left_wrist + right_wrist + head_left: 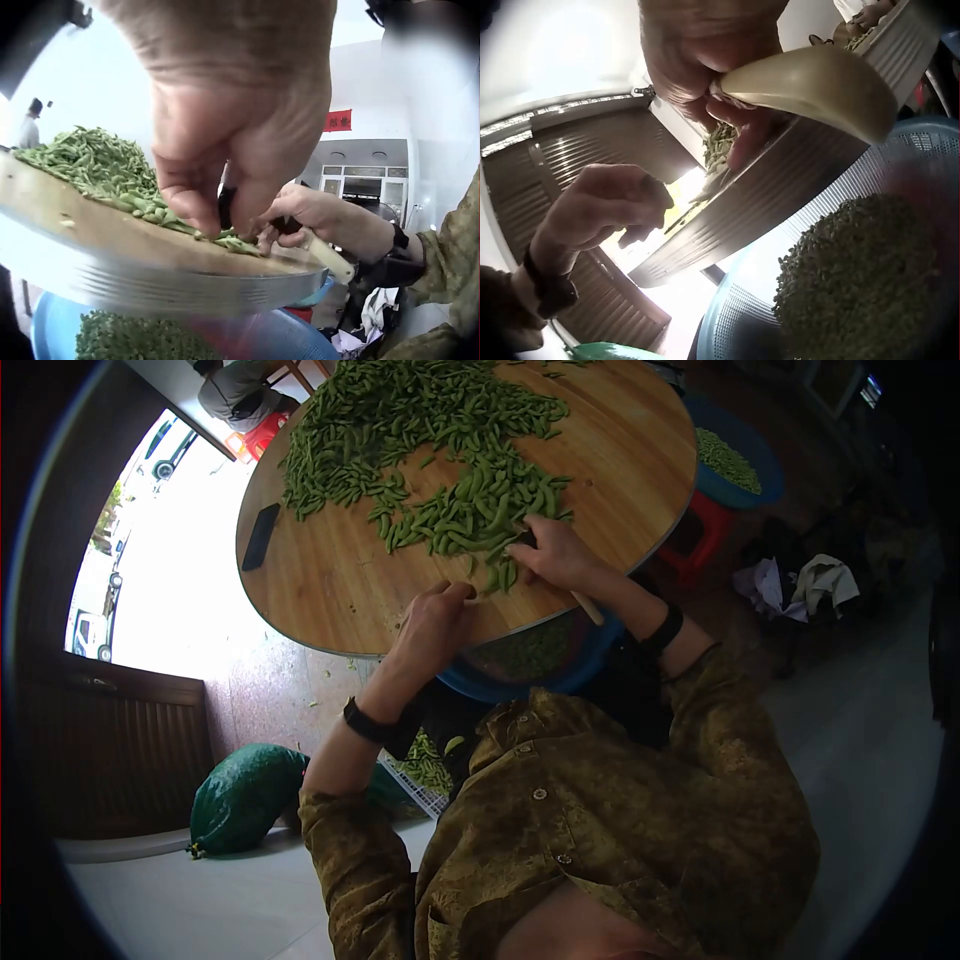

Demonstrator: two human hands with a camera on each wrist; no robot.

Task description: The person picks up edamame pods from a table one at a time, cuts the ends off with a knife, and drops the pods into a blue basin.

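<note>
Green soybean pods (420, 430) lie heaped on a round wooden table (620, 440), with a smaller spread near its front. My right hand (555, 555) is at that near spread, gripping a tool by its cream handle (330, 255); the tool's working end is hidden by the fingers. Left of it, my left hand (435, 625) hovers at the table's front edge with its fingers bent. Something dark covers one of its fingertips (657, 196). I cannot tell whether it holds a pod. Below the edge, a blue perforated basket (724, 300) contains shelled beans (855, 277).
A dark flat object (261, 537) lies at the table's left. To the right, a blue basin (765, 465) of pale green beans stands on a red stool (705, 540). A green sack (245, 800) and a crate (425, 800) with pods are on the floor. Another person (240, 390) sits beyond.
</note>
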